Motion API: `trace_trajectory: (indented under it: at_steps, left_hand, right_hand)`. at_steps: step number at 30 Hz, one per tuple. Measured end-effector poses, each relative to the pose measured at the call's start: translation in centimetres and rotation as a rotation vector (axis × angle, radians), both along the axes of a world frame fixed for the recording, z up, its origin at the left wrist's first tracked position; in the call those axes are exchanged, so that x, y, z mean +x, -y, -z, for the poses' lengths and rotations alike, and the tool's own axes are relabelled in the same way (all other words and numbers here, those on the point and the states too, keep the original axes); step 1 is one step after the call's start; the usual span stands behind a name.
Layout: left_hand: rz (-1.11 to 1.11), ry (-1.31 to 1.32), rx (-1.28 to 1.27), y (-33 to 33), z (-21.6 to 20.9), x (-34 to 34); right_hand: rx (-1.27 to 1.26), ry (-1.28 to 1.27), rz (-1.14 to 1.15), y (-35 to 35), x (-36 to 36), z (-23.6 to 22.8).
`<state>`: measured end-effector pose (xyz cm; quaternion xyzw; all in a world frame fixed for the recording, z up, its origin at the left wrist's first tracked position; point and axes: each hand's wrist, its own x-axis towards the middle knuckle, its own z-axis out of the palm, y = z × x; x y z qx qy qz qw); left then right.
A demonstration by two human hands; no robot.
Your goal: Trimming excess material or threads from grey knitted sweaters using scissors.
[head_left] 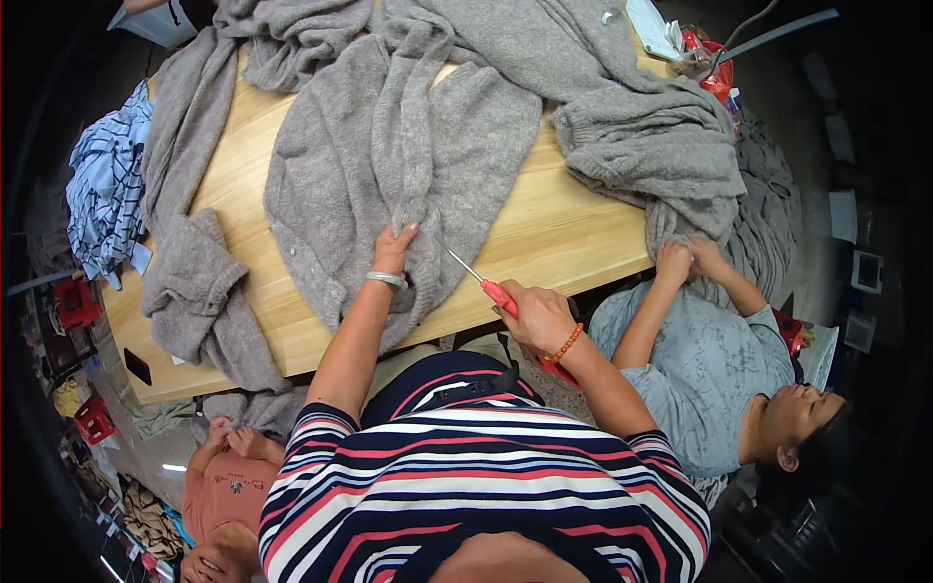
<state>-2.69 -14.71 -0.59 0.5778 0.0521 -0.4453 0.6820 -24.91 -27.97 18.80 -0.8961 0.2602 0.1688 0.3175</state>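
A grey knit cardigan (340, 146) lies spread on the wooden table in front of me, with small buttons at its left edge. My left hand (394, 251) pinches its knit near the lower middle. My right hand (540, 317) is wrapped round the red handle of a needle tool (497, 295), just off the table's near edge. The tool's thin metal shaft points up and left, and its tip is close to the cardigan, right of my left hand. Whether the tip touches the knit, I cannot tell. Something red (558, 370) shows beneath my right wrist.
More grey knits (651, 146) are heaped across the wooden table (544, 209). A blue striped cloth (107, 185) hangs at the left, and a black phone (137, 365) lies near the left corner. Co-workers sit on both sides, their hands (685, 257) on grey knit. A red bag (717, 78) is at the far right.
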Motion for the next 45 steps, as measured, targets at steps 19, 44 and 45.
trace_trajectory:
  at_steps: [19, 44, 45]
  left_hand:
    - [0.197, 0.121, 0.004, 2.5, 1.0, 5.3]
    - [0.155, 0.588, 0.051, 6.7, 3.8, 7.2]
    - [0.131, 0.581, 0.049, 6.4, 3.9, 7.2]
  right_hand:
    - [0.024, -0.033, 0.038, 2.4, 1.0, 0.3]
    - [0.172, -0.093, -0.005, 4.4, 1.8, 0.2]
    - [0.137, -0.056, 0.097, 4.3, 2.1, 0.1]
